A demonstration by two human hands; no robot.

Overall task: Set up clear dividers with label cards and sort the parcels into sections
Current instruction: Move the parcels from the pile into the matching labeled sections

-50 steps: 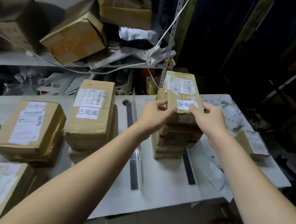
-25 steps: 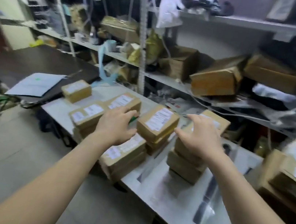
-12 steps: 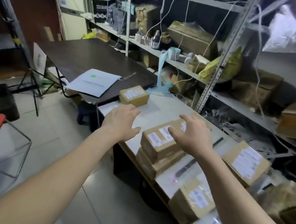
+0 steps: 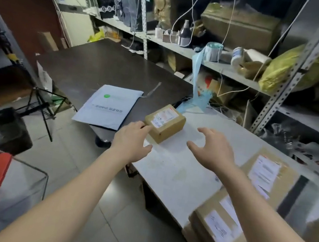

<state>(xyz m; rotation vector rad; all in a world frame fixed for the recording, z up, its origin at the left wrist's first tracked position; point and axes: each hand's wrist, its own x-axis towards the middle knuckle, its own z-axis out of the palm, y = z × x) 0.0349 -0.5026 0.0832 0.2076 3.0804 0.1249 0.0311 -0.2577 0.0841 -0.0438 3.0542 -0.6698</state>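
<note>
Metal shelving [image 4: 282, 93] crammed with boxes and bags runs along the back and right. A dark worktop [image 4: 100, 64] stands before it, butted against a white worktop [image 4: 173, 176]. On the white worktop's near right edge sits a blurred stack of brown parcels [image 4: 218, 231], with a flat labelled parcel [image 4: 266, 174] behind it. A grey mailer [image 4: 109, 107] lies on the dark worktop, overhanging its edge. The small brown parcel [image 4: 164, 122] rests at the white worktop's far left corner. The left hand [image 4: 130, 141] reaches it, its loose fingers [image 4: 145, 127] seemingly touching the near corner. The right hand [image 4: 214, 149] hovers beside the parcel, fingers [image 4: 204, 130] spread wide, holding nothing.
</note>
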